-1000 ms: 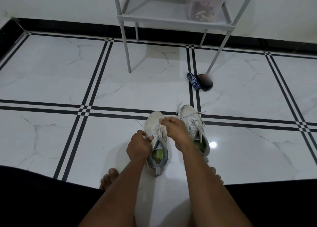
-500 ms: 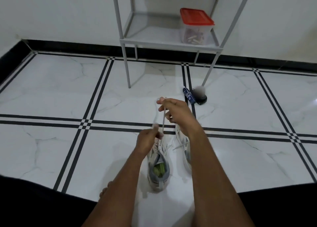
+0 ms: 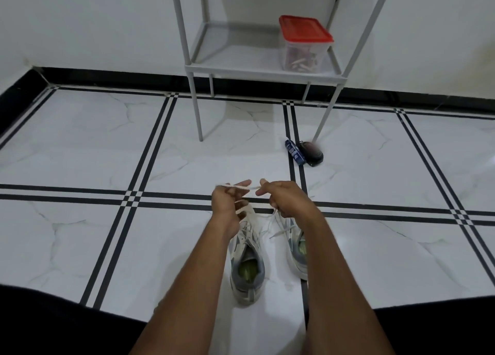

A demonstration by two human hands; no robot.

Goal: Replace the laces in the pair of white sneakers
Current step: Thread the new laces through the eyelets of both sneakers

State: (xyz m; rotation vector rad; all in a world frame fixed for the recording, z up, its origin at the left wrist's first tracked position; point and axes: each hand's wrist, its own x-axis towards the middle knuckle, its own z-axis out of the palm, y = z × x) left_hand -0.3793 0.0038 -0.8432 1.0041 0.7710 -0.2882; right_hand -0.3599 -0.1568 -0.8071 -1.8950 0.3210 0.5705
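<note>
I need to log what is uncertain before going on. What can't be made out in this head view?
- Toe of the left sneaker: hidden behind the left hand.
- Right sneaker: mostly covered by the right hand and forearm.
- White lace stretched between both hands: its ends are lost in the fingers.
- Contents of the red-lidded container: blurred.
- Small blue and black items on the floor: too small to identify.

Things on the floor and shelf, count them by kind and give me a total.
White sneakers: 2
White lace held between both hands: 1
Red-lidded container: 1
Blue packet: 1
Dark object beside it: 1
Total: 6
</note>
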